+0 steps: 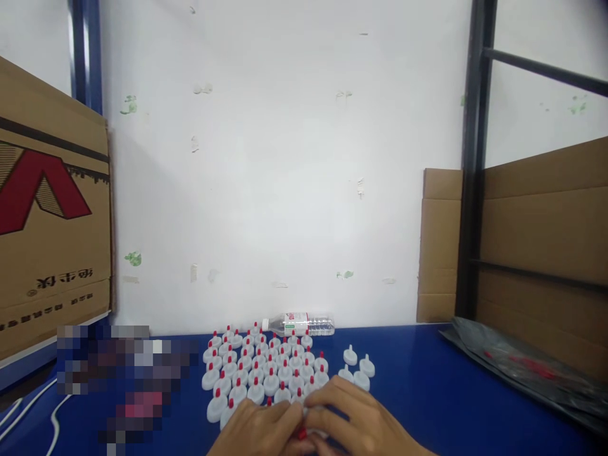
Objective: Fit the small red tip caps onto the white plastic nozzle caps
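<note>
My left hand (254, 427) and my right hand (354, 421) meet at the bottom edge over the blue table (427, 380). Together they pinch a small white cap with a red tip (303, 433), mostly hidden by the fingers. Just beyond the fingers stand several rows of white caps with red tips (263, 367). Three white caps without red tips (358, 370) sit to the right of those rows.
A clear plastic water bottle (299, 323) lies on its side by the white wall. Cardboard boxes stand at the left (47, 221) and right (536, 253). A dark plastic bag (517, 370) lies at the right. White cables (28, 411) run at the lower left.
</note>
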{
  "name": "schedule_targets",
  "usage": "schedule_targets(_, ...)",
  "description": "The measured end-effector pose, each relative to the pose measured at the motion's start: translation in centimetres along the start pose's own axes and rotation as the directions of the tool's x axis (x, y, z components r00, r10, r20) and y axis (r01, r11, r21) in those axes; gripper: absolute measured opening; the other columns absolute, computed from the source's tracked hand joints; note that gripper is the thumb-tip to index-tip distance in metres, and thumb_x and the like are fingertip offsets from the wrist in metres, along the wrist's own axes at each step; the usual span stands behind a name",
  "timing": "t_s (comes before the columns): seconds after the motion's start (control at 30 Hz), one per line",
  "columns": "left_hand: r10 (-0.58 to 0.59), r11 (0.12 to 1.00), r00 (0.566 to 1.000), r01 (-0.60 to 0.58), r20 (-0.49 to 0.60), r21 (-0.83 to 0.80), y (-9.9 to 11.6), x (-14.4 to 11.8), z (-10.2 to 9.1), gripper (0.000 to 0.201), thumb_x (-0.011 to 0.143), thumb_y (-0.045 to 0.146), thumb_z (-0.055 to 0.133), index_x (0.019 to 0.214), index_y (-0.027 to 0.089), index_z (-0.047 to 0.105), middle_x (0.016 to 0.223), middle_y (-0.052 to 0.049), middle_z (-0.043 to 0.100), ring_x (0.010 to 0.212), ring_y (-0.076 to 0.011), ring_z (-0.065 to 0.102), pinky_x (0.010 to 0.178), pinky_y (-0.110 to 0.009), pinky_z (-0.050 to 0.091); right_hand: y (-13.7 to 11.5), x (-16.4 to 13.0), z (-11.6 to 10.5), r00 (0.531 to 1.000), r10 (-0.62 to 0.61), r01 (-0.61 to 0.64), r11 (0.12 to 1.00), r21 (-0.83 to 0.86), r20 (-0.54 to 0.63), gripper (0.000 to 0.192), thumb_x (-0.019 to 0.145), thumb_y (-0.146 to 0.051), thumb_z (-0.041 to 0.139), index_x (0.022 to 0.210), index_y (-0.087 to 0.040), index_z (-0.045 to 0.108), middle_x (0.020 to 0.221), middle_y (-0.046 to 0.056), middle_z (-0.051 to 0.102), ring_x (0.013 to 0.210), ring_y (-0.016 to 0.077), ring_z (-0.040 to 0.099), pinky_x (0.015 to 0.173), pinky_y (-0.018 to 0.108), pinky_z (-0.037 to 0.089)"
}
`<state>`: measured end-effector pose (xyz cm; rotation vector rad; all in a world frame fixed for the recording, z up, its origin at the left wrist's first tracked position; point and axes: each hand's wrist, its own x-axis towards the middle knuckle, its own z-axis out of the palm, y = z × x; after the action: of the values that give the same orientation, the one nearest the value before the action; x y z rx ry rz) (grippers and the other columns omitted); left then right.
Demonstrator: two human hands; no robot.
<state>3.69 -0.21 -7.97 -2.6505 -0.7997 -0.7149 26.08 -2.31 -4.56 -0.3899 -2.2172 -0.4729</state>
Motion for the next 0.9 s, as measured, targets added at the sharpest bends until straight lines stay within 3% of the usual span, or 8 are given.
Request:
schedule_targets(0.17,-0.005,0.997,0.997,0.0,-0.08,-0.073,0.5,0.7,-0.4,0.037,0.108,0.03,0.03,0.082,0.023,0.054,0.066,0.001,0.066,0.051,-0.0129,0.059,0.047,-0.026,0.032,0.3,0.5,-0.4,0.999,0.009,-0.01,1.0,-0.005,-0.037,0.017,0.09,-0.009,0.058,0.104,-0.018,0.064,0.091,0.006,0.075,0.077,0.0156,0.069,0.072,0.025,0.058)
schedule_targets(0.3,-0.116,0.958,0.987,0.083,-0.107,-0.274,1.3,1.6,-1.1,0.048,0.108,0.035,0.021,0.075,0.023,0.053,0.063,0.001,0.064,0.053,-0.0133,0.058,0.054,-0.024,0.042,0.1,1.1,-1.2,0.998,-0.032,0.021,0.974,-0.224,-0.047,0.019,0.089,-0.007,0.057,0.104,-0.016,0.065,0.099,0.008,0.077,0.081,0.0185,0.07,0.073,0.03,0.056)
schedule_targets(0.43,-0.241,0.9,0.97,0.208,-0.038,-0.382,2.1,2.2,-2.4,0.05,0.109,0.039,0.021,0.082,0.023,0.06,0.072,-0.001,0.069,0.066,-0.0154,0.061,0.07,-0.025,0.051,-0.1,1.7,-2.0,0.998,-0.02,0.001,0.939,-0.344,-0.053,0.018,0.092,-0.011,0.058,0.105,-0.019,0.067,0.104,0.007,0.078,0.084,0.0196,0.07,0.079,0.036,0.052)
schedule_targets(0.53,-0.305,0.87,0.952,0.267,-0.027,-0.413,2.4,2.4,-2.8,0.049,0.109,0.044,0.023,0.082,0.022,0.058,0.075,0.0,0.068,0.068,-0.0147,0.061,0.07,-0.024,0.051,-0.1,1.8,-1.9,0.997,-0.007,-0.021,0.93,-0.367,-0.075,0.017,0.093,-0.013,0.057,0.105,-0.02,0.067,0.105,0.005,0.079,0.08,0.0187,0.069,0.08,0.037,0.05)
schedule_targets(0.63,-0.216,0.922,0.974,0.179,-0.072,-0.344,2.1,2.0,-2.3,0.045,0.109,0.035,0.025,0.077,0.022,0.054,0.068,0.001,0.066,0.062,-0.0137,0.062,0.063,-0.024,0.049,-0.1,1.6,-1.5,0.996,-0.014,-0.018,0.943,-0.331,-0.092,0.017,0.093,-0.012,0.057,0.104,-0.02,0.066,0.104,0.004,0.079,0.076,0.0168,0.069,0.078,0.036,0.049)
schedule_targets(0.73,-0.059,0.993,0.987,0.042,-0.15,-0.111,1.6,1.1,-1.4,0.033,0.104,0.025,0.035,0.079,0.023,0.057,0.067,-0.001,0.067,0.055,-0.0143,0.063,0.055,-0.024,0.046,-0.2,1.2,-1.0,0.993,-0.067,0.04,0.965,-0.261,-0.096,0.022,0.092,-0.01,0.055,0.112,-0.018,0.063,0.102,0.004,0.08,0.071,0.014,0.069,0.077,0.033,0.052)
schedule_targets(0.8,-0.003,0.999,0.978,0.01,-0.207,0.033,1.5,0.7,-0.9,0.023,0.101,0.024,0.042,0.085,0.023,0.06,0.07,-0.002,0.069,0.055,-0.0154,0.064,0.053,-0.024,0.046,-0.3,1.0,-0.9,0.989,-0.118,0.094,0.968,-0.233,-0.093,0.029,0.09,-0.01,0.056,0.119,-0.016,0.06,0.105,0.005,0.079,0.072,0.0137,0.07,0.076,0.032,0.053)
schedule_targets(0.9,0.056,0.995,0.975,-0.037,-0.214,0.092,1.6,0.7,-1.0,0.023,0.1,0.019,0.04,0.089,0.023,0.06,0.071,-0.002,0.069,0.052,-0.0141,0.063,0.049,-0.022,0.044,-0.5,1.2,-1.2,0.985,-0.14,0.115,0.97,-0.215,-0.105,0.036,0.087,-0.009,0.058,0.122,-0.015,0.058,0.105,0.004,0.079,0.074,0.0142,0.071,0.075,0.032,0.054)
